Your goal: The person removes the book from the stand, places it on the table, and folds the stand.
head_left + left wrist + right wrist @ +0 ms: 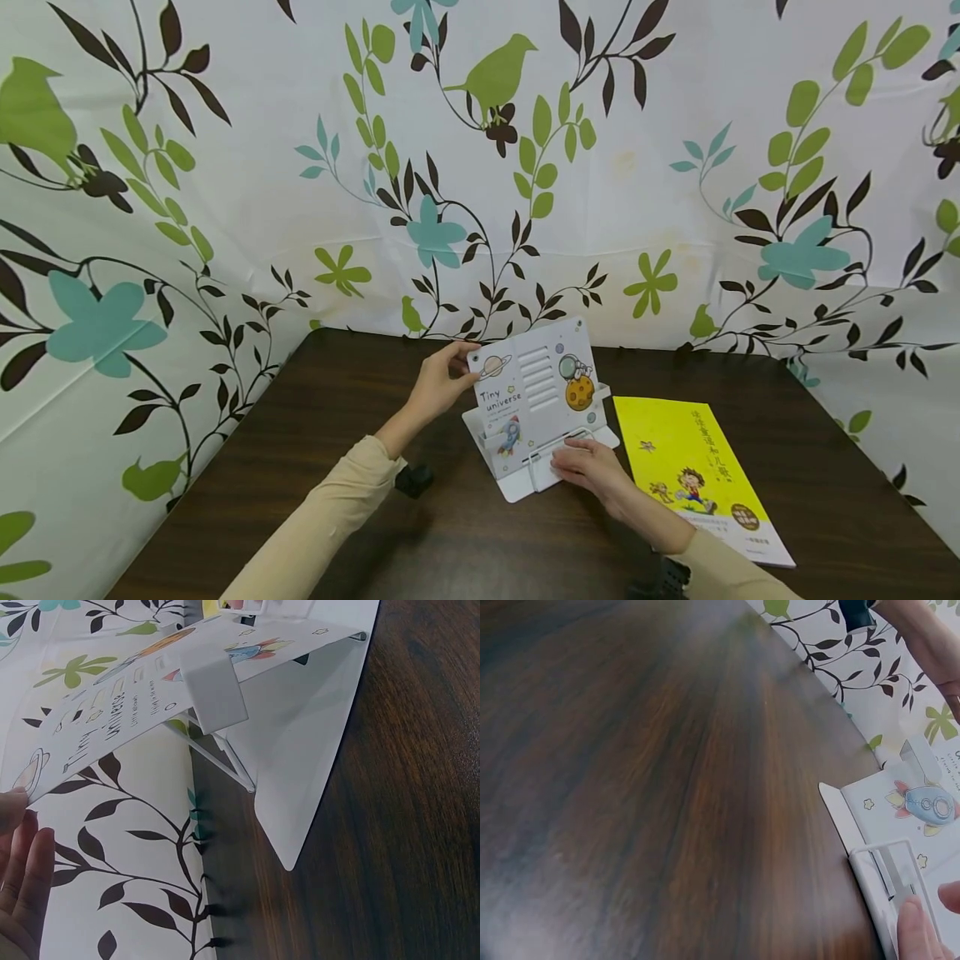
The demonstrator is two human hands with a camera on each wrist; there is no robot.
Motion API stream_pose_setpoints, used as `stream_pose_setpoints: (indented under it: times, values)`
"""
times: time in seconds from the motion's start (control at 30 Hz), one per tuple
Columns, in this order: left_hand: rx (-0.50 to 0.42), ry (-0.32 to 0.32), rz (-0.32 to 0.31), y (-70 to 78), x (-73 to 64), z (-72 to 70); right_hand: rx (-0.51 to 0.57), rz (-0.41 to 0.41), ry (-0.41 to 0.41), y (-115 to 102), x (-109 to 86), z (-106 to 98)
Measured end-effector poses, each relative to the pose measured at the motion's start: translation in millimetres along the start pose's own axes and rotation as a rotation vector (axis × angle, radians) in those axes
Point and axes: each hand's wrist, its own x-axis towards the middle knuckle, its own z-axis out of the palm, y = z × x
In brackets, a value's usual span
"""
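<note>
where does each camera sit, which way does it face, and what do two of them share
Head: worn on the head, facing forward and down at the white stand, yellow book, dark table and patterned cloth; left hand and right hand show.
Left wrist: on that wrist, seeing the stand side-on; part of the left hand shows.
Right wrist: on that wrist, looking across the table; right fingertips and left forearm show.
Shared: both wrist views show the rocket print.

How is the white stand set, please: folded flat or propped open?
The stand is propped open: the left wrist view shows its printed panel slanting above its base with a gap between.
</note>
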Motion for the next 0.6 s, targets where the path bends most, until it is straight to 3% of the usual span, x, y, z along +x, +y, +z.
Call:
stream_pose_setpoints:
  times: [0.6]
  values:
    - [-0.063, 0.027, -0.008, 0.8, -1.7, 2.6, 0.213, 0.002, 0.086, 1, 12.3, 32]
